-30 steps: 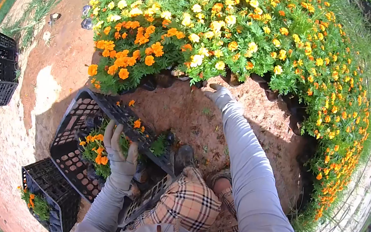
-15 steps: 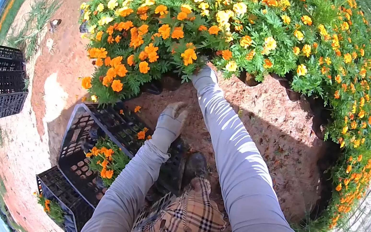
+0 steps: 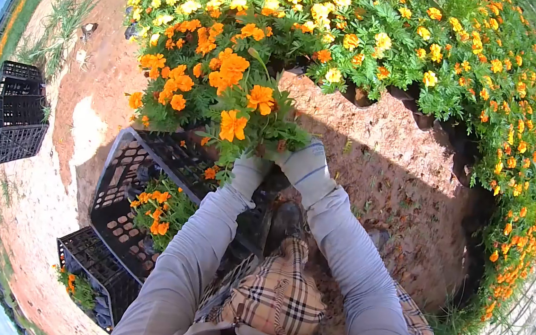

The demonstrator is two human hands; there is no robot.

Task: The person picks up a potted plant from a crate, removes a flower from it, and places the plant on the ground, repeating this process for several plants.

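An orange marigold plant (image 3: 261, 100) is raised in front of me, its blooms leaning to the left. My right hand (image 3: 308, 168), in a pale glove with a dark stripe, is closed on the low part of this plant. Close beside it, under the same leaves, is my left hand (image 3: 250, 172), also gloved. Leaves cover the left fingers, so whether they grip is hidden. The base of the plant is out of sight behind my hands. Just left of my left forearm, a black plastic crate (image 3: 108, 177) holds marigold plants (image 3: 159, 210) with orange blooms.
A second black crate (image 3: 83, 252) with plants stands at the lower left, and stacked black crates (image 3: 18, 117) sit farther left. Dense yellow and orange marigolds (image 3: 373, 37) fill the far side and right. Reddish soil (image 3: 391, 145) lies between, with my boot (image 3: 287, 221) below.
My right hand has drawn back from the flower bed toward me, bringing an orange marigold plant. My left hand has met it at the plant's low part.
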